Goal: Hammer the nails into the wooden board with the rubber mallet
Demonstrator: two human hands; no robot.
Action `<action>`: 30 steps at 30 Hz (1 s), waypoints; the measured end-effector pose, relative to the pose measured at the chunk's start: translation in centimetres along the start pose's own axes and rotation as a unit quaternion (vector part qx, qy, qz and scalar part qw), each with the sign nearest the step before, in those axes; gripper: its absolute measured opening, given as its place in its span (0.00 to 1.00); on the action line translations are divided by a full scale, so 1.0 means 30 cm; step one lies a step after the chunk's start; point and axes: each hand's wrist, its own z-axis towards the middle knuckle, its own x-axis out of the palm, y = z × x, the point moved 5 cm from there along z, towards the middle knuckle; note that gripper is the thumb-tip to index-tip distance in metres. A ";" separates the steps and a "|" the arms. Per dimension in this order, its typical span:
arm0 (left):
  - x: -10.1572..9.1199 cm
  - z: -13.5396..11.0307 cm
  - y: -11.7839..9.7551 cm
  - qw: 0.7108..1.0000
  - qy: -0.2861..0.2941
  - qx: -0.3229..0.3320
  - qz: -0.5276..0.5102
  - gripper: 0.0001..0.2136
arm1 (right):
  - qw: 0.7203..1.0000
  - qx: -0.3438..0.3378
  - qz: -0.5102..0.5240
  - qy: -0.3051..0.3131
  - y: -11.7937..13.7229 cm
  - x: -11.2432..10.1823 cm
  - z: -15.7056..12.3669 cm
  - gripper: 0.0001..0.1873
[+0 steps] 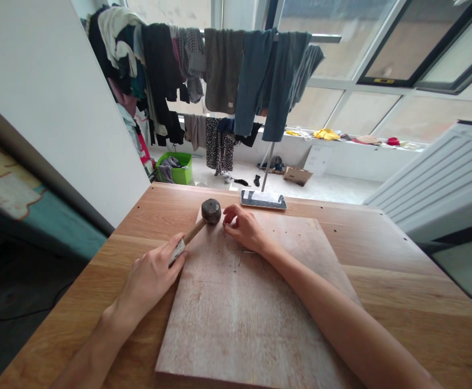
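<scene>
My left hand (150, 275) is closed round the wooden handle of a mallet (203, 219). Its dark round head rests near the far left corner of a pale wooden board (240, 308). My right hand (244, 227) lies on the board just right of the mallet head, fingers curled in a pinch at the board's surface. What they pinch is too small to make out. A few thin nails (240, 256) lie on the board below that hand. The board lies flat on a wooden table (402, 281).
A phone (263, 199) lies at the table's far edge. Beyond it, clothes hang on a rail (228, 70) before large windows. A green basket (176, 167) and a cardboard box (296, 175) sit on the floor. A white radiator (438, 173) stands right.
</scene>
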 end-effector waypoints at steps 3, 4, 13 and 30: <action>0.000 -0.004 0.008 1.000 -0.013 -0.002 0.009 0.18 | 1.000 0.003 -0.001 0.000 -0.003 0.002 0.000 0.16; 0.000 -0.005 0.011 1.000 -0.017 -0.003 0.012 0.18 | 1.000 0.003 -0.001 0.001 -0.005 0.003 0.000 0.16; -0.005 -0.003 0.010 0.998 -0.047 0.016 -0.032 0.19 | 1.000 0.006 0.014 0.005 -0.004 0.005 0.000 0.19; -0.037 -0.007 -0.017 0.986 -0.046 0.052 -0.154 0.19 | 0.999 0.012 0.030 0.005 -0.029 0.007 0.000 0.28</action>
